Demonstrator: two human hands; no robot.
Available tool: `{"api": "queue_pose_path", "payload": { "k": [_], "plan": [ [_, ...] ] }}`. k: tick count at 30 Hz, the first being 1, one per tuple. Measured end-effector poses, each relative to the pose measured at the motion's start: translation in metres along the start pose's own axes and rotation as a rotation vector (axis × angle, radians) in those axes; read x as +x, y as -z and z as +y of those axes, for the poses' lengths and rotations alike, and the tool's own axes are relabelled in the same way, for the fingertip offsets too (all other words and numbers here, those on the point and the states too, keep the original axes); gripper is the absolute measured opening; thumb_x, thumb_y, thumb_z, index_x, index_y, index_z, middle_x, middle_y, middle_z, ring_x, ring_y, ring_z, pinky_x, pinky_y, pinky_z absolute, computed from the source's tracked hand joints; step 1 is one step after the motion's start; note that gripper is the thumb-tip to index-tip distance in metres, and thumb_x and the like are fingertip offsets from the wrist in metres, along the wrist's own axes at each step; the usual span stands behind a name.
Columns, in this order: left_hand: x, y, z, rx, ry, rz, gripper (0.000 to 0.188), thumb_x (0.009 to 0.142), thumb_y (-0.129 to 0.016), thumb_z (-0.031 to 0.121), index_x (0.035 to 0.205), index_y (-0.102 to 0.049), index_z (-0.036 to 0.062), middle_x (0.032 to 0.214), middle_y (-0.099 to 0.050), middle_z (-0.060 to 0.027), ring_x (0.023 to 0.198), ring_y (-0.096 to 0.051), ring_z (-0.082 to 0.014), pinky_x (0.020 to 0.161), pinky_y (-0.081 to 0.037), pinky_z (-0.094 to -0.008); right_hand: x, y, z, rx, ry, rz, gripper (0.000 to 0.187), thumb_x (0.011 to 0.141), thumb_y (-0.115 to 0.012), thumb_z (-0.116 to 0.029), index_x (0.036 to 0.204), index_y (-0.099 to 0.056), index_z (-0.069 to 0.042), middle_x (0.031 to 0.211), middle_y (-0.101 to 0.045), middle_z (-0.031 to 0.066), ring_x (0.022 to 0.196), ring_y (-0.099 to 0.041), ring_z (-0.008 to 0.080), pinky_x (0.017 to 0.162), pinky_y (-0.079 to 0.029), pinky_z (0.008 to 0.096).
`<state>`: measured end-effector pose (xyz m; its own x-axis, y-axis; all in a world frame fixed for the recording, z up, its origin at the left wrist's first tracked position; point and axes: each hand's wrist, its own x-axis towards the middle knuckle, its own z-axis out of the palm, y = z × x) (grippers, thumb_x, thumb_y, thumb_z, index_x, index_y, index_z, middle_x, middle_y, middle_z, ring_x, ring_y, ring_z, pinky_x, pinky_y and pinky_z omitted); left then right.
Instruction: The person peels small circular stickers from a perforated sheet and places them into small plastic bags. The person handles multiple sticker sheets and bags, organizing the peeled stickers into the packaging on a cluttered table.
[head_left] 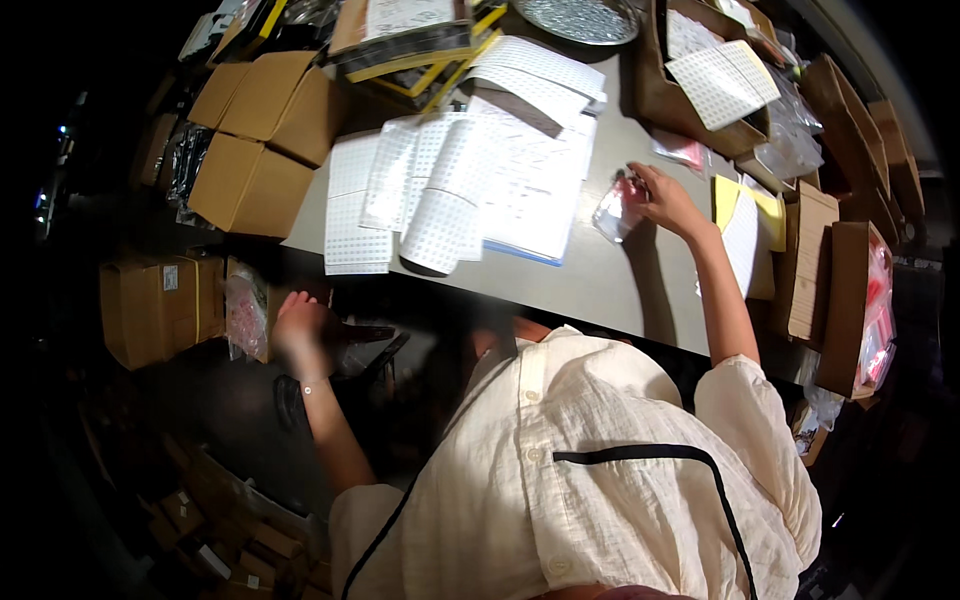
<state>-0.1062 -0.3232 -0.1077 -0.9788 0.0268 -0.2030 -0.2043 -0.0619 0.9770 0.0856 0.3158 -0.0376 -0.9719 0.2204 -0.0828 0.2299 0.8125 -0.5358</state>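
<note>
At the right of the table my right hand (668, 203) is closed on a small clear plastic bag (613, 217) with something reddish in it. The bag lies at or just above the grey tabletop; which one I cannot tell. Off the table's left front edge is my left hand (302, 322), blurred, its fingers loosely extended with nothing visible in them. Nearest to it is an open carton (248, 308) holding clear bags with pinkish contents.
Printed label sheets (440, 195) and papers cover the table's middle. Brown cartons (250, 190) stand at left, another box (650, 90) at back right. A round metal tray (580, 38) of small shiny parts sits at the back. Yellow paper (770, 215) and cardboard (810, 260) line the right side.
</note>
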Motion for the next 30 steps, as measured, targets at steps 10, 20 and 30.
{"api": "queue_pose_path", "payload": {
  "k": [10, 20, 30],
  "plan": [
    [-0.074, -0.220, 0.045, 0.451, -0.237, 0.045, 0.049, 0.100, -0.056, 0.013, 0.142, -0.036, -0.0022, 0.140, -0.048, -0.0141, 0.123, -0.052, -0.0207, 0.104, -0.041, -0.0318, -0.091, -0.038, 0.015, -0.259, 0.349, 0.124, 0.060, 0.094, -0.061, -0.032, 0.146, -0.043, -0.008, 0.154, -0.039, 0.0140, 0.145, -0.033, 0.0329, 0.118, -0.021, 0.0526],
    [-0.063, -0.283, 0.073, 0.920, -0.600, -0.224, 0.028, 0.091, -0.059, 0.008, 0.118, -0.063, 0.0042, 0.135, -0.053, -0.0171, 0.121, -0.054, -0.0338, 0.099, -0.046, -0.0376, -0.124, -0.030, 0.048, 0.097, 0.314, 0.215, 0.037, 0.092, -0.063, -0.023, 0.125, -0.064, -0.007, 0.142, -0.052, 0.0164, 0.133, -0.045, 0.0355, 0.113, -0.029, 0.0561],
    [-0.065, -0.380, 0.042, 0.660, -0.727, -0.743, 0.024, 0.087, -0.060, 0.004, 0.110, -0.068, 0.0042, 0.125, -0.061, -0.0157, 0.117, -0.060, -0.0328, 0.095, -0.050, -0.0365, -0.083, -0.063, 0.047, -0.126, -0.214, 0.581, 0.011, 0.080, -0.070, -0.010, 0.086, -0.063, -0.005, 0.099, -0.060, 0.0130, 0.095, -0.054, 0.0349, 0.082, -0.043, 0.0453]
  ]
}}
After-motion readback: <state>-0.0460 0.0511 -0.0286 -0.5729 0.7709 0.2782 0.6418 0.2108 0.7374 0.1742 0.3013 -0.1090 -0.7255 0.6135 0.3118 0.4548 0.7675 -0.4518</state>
